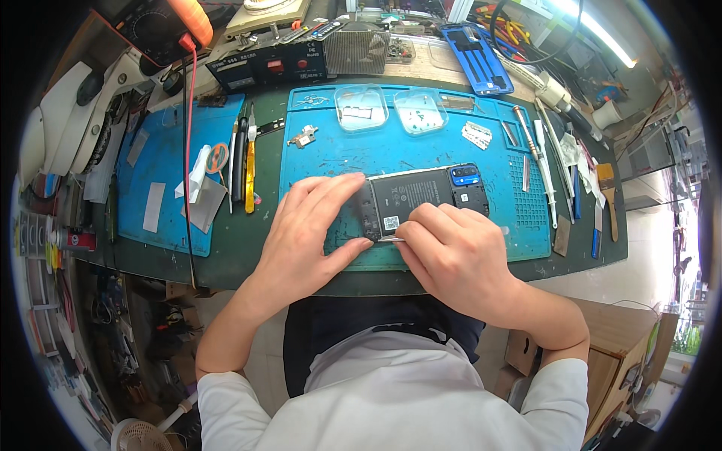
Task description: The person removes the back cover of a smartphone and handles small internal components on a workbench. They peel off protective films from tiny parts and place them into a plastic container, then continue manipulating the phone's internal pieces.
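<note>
An opened smartphone point(442, 186) lies on the blue repair mat point(346, 161), its back cover off and its camera block at the right end. Inside it shows a dark battery point(398, 197) with a small square code label. My left hand point(304, 233) spans the phone's left end, fingertips at the far corner and thumb at the near corner, holding it. My right hand point(459, 252) is closed in a pinch at the battery's near edge. A thin pale sliver shows by its fingertips; what the fingers hold is mostly hidden.
Two clear dishes point(361, 109) with small parts stand behind the phone. A blue phone frame point(477, 60) lies at the back right. Screwdrivers point(530, 135) and brushes line the right side; a yellow-handled knife point(250, 177) lies left. A red cable point(192, 98) hangs at the left.
</note>
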`<state>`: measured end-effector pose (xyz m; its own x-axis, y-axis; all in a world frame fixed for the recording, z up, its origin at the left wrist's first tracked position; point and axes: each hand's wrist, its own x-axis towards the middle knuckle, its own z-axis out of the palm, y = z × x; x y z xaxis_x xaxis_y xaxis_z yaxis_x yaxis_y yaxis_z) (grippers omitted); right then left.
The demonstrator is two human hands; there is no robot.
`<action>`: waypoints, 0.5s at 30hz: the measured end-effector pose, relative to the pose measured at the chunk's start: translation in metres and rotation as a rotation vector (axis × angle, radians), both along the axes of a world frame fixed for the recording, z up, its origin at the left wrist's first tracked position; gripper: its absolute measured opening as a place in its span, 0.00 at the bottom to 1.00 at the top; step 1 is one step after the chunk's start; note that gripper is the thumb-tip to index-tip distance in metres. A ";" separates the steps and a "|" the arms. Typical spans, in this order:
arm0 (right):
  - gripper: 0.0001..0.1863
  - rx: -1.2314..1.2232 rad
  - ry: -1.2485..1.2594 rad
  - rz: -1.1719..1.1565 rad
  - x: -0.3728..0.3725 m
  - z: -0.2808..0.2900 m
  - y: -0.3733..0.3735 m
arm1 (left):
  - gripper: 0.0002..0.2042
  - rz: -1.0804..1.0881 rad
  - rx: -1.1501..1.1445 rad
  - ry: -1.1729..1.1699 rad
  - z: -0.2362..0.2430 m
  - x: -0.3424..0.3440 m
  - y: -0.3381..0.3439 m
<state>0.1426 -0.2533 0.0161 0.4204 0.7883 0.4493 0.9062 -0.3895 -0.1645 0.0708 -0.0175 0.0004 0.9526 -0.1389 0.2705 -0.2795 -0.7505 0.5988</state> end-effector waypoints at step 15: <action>0.07 -0.099 -0.107 -0.059 -0.017 0.002 0.007 | 0.38 0.007 -0.018 -0.024 -0.002 0.001 -0.001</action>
<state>0.1260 -0.2462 0.0182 0.4211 0.8064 0.4152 0.8917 -0.4518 -0.0268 0.0716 -0.0180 -0.0012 0.9467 -0.1275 0.2958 -0.2890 -0.7415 0.6055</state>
